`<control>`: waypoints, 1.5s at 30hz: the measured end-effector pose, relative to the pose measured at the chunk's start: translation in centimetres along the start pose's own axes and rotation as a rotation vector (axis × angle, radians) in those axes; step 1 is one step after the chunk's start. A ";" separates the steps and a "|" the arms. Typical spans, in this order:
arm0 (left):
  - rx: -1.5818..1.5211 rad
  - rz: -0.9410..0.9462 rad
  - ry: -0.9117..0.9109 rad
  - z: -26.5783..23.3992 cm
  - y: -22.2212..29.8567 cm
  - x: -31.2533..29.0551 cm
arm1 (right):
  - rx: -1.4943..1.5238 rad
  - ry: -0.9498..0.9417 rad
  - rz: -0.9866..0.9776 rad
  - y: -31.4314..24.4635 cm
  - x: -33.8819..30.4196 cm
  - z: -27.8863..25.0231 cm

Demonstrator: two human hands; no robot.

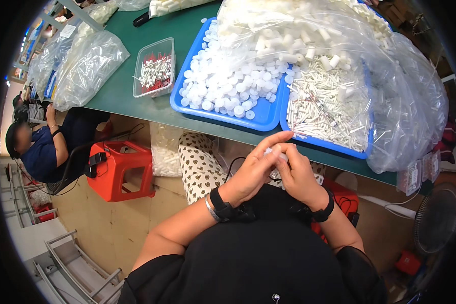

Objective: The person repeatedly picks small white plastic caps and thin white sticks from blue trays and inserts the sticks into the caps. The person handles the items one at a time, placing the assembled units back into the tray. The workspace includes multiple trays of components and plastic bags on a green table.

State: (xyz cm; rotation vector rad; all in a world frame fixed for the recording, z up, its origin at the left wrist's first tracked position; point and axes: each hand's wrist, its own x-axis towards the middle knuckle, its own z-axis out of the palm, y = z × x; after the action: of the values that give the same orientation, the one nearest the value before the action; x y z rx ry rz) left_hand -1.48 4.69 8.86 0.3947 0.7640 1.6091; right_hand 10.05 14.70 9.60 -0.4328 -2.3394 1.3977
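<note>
My hands meet above my lap, just short of the table's near edge. My left hand is closed, its index finger stretched toward the right tray. Fingertips of my right hand press in from the other side. A small whitish plastic piece shows between the two hands; fingers cover most of it, so its exact shape is hidden. Ahead, a blue tray holds many translucent white discs. Beside it, a second blue tray holds short thin white tubes.
A clear plastic box of red and white small parts stands left of the trays. Large clear bags with white foam-like cylinders overlap the trays. At left are a red stool and a seated person; a fan stands right.
</note>
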 end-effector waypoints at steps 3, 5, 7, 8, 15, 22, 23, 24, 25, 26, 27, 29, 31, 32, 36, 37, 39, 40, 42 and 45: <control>-0.197 -0.081 0.064 -0.1 0.0 0.1 | -0.101 0.003 -0.019 -0.5 0.3 0.0; -0.202 -0.088 0.047 -0.3 0.0 0.4 | -0.253 0.062 -0.135 0.6 0.4 -0.3; -0.214 -0.105 0.034 -0.6 0.0 0.5 | -0.341 0.091 -0.201 0.7 0.5 -0.6; -0.225 -0.119 0.025 -0.8 0.0 0.5 | -0.348 0.090 -0.218 0.6 0.6 -0.9; -0.322 -0.129 0.038 -0.5 -0.9 0.0 | -0.404 0.056 -0.269 1.0 0.9 -0.7; -0.315 -0.103 0.132 -0.6 -0.3 0.5 | -0.352 0.107 -0.124 0.6 1.4 1.4; -0.285 -0.120 0.153 -0.5 0.1 0.4 | -0.318 0.109 -0.112 0.4 1.4 1.4; -0.257 -0.132 0.175 -0.5 0.3 0.3 | -0.284 0.107 -0.103 0.0 1.3 1.3; -0.244 -0.121 0.153 -0.8 0.2 0.3 | -0.251 0.106 -0.093 -0.2 1.3 1.2; -0.230 -0.110 0.131 -1.2 0.0 0.3 | -0.269 0.090 -0.124 0.0 1.3 1.0; -0.217 -0.101 0.109 -1.5 -0.1 0.3 | -0.286 0.073 -0.153 0.2 1.3 0.6; -0.184 -0.079 0.081 -1.4 0.0 0.3 | -0.302 0.063 -0.215 0.6 1.3 0.1; -0.193 -0.067 0.059 -1.3 -0.1 0.2 | -0.296 0.079 -0.281 0.9 1.3 0.0; -0.221 -0.064 0.051 -1.1 -0.4 0.1 | -0.322 0.065 -0.275 0.9 1.3 0.1; -0.369 -0.034 0.060 -0.6 -1.2 0.1 | -0.438 0.030 -0.218 0.2 1.1 0.7; -0.387 -0.027 0.084 -0.5 -1.3 0.1 | -0.468 0.027 -0.196 -0.1 1.1 1.0; -0.421 -0.012 0.131 -0.3 -1.2 0.1 | -0.494 0.057 -0.191 -0.1 1.2 1.8; -0.391 -0.014 0.146 -0.5 -1.4 0.1 | -0.506 0.073 -0.189 0.1 1.2 2.1; -0.334 -0.017 0.177 -1.2 -1.9 0.2 | -0.478 0.055 -0.115 0.7 0.9 2.7; -0.362 -0.216 0.179 -2.0 -1.5 -0.2 | -0.334 0.067 -0.076 0.2 1.1 2.4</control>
State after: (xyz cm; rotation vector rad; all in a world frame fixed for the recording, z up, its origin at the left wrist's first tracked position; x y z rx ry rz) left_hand -1.57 4.02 6.42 -0.0912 0.6080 1.5499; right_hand 7.98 13.43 8.57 -0.4676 -2.5102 0.9444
